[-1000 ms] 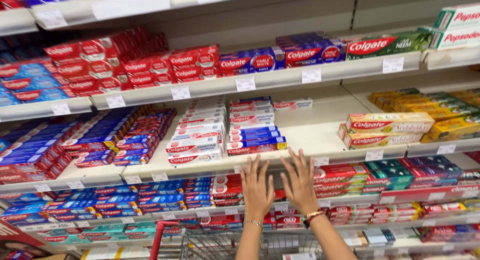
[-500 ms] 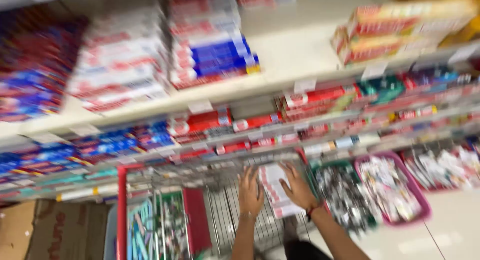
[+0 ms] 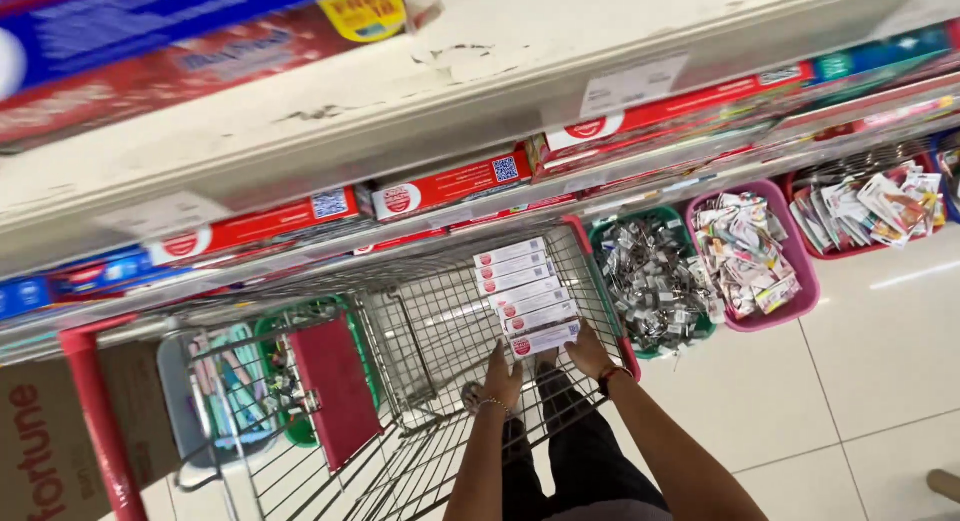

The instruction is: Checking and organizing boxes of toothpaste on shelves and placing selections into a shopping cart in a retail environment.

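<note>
Both hands: left hand (image 3: 503, 373), right hand (image 3: 588, 353) each clasp the stack of white toothpaste boxes (image 3: 525, 296) | stack inside wire cart (image 3: 440, 326), apparently not yet released | shelf boxes (image 3: 450, 184) remain.

White-red long cartons (image 3: 524, 295) stacked in cart; red cartons (image 3: 452, 185) on shelf; pale price labels (image 3: 628, 85) on shelf edge.

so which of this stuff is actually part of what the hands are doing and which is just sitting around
In hand:
- stack of white toothpaste boxes
- left hand and right hand, both on the stack
- wire shopping cart beneath them

Just there:
- red boxes on the shelf
- green basket
- pink basket
- cardboard carton
</note>
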